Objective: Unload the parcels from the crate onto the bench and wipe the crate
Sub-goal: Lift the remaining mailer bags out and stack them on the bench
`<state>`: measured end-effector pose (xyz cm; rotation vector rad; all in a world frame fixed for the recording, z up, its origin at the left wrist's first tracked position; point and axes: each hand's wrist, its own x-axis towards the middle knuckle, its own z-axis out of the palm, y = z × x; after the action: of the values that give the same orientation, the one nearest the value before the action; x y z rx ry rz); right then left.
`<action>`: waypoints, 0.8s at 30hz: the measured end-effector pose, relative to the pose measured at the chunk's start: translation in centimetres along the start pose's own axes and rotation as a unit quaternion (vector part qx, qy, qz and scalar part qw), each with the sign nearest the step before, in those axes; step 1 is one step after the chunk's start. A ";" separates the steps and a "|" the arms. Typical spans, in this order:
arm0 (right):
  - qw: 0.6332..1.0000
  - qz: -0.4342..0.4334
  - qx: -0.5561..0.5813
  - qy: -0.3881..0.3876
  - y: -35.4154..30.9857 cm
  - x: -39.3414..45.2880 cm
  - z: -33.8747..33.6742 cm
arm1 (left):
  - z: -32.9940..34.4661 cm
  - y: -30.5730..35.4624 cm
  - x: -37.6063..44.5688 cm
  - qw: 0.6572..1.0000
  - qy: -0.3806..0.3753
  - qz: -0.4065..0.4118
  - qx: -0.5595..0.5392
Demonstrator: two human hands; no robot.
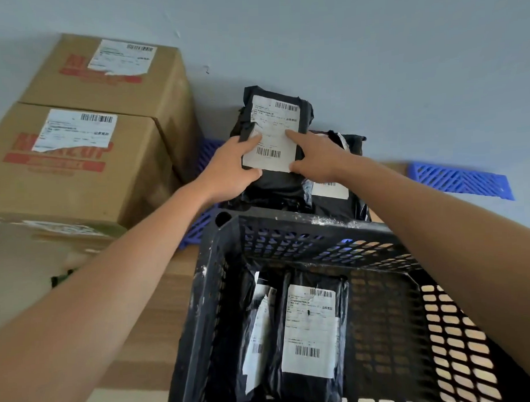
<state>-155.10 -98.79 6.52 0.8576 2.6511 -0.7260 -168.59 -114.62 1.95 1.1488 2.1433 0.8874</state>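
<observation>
A black parcel with a white label (280, 119) sits on top of another black parcel (332, 198), just past the far rim of the black mesh crate (288, 227). My left hand (229, 169) holds the top parcel's left edge, thumb and index finger on the label. My right hand (319, 159) holds its right side the same way. My other fingers are hidden. Inside the crate lie a labelled black parcel (310, 328) and a second one (256, 336) to its left, partly on edge.
Two stacked cardboard boxes (76, 159) (112, 71) stand at the left against the wall. A blue slatted plastic panel (458, 180) lies along the wall under and right of the parcels. The wooden bench top (159, 309) shows left of the crate.
</observation>
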 end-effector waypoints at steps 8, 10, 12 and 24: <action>0.998 0.030 -0.021 -0.046 1.1 1.2 1.4 | 1.1 -1.7 0.3 0.999 -0.026 -0.017 0.024; 0.998 0.042 -0.015 -0.053 1.3 1.5 1.6 | 1.3 -1.6 0.3 0.998 -0.027 -0.022 0.052; 0.997 0.053 -0.018 -0.057 1.2 1.8 1.8 | 1.5 -1.3 0.4 0.997 -0.025 -0.028 0.071; 0.995 0.086 0.002 -0.049 -0.8 0.8 1.5 | 0.1 0.0 0.3 0.985 -0.082 -0.053 0.139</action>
<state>-156.07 -99.76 5.24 1.0087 2.4545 -0.7120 -168.70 -114.32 1.80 1.1818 2.2141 0.4381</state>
